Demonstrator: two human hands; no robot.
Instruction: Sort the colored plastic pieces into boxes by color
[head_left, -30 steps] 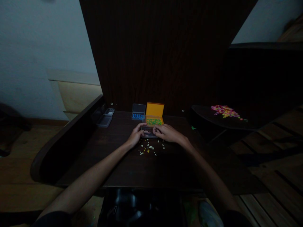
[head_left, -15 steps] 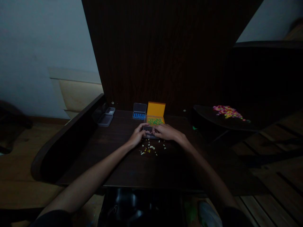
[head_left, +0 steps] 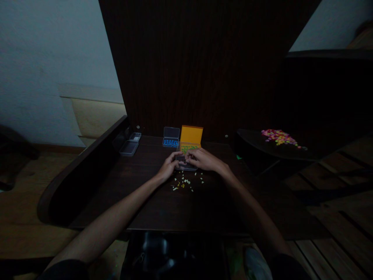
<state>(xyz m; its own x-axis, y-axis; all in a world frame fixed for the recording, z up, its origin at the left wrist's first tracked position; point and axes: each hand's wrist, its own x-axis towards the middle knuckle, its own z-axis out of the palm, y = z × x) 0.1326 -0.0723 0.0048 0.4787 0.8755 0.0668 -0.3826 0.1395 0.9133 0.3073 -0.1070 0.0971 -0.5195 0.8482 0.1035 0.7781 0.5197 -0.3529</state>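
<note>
Both my hands rest at the middle of a dark wooden table (head_left: 151,202), on a small clear plastic case (head_left: 186,166). My left hand (head_left: 168,166) grips the case's left end with curled fingers. My right hand (head_left: 202,160) lies over its right side, fingers bent and pinching at the top of the case. Just behind the hands stands an open orange box (head_left: 190,136) with green and yellow pieces inside. Small white and yellow pieces (head_left: 184,182) lie scattered on the table right in front of my hands.
An open clear case with blue pieces (head_left: 170,139) stands left of the orange box. Two more clear cases (head_left: 129,146) lie at the table's far left. A pile of pink and yellow pieces (head_left: 278,137) sits on a dark side surface to the right. The scene is dim.
My right hand has shifted slightly left and up over the clear case, its fingers meeting the left hand's. The left hand has hardly moved.
</note>
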